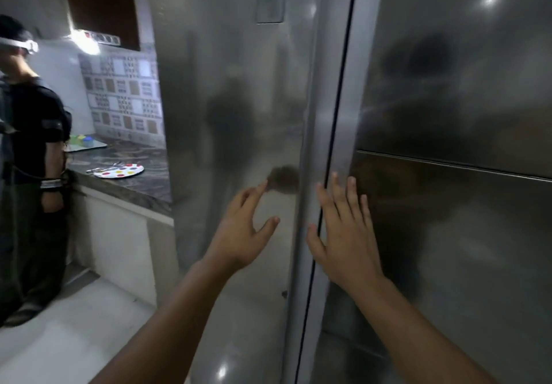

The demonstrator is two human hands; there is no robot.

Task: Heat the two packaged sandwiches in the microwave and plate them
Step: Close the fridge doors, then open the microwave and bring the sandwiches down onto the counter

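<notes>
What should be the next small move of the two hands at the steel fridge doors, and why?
Probably hook the fingers into the dark gap and pull a door open. Both brushed steel fridge doors look closed, the left hand and right hand are open beside it, and no sandwiches show.

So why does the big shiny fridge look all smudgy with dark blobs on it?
In the head view, the steel fridge door works like a foggy mirror: the dark blobs are blurry reflections, the white spots are lamp glare, and the left hand and right hand look slightly motion-blurred. The wide lens bends the edges.
</notes>
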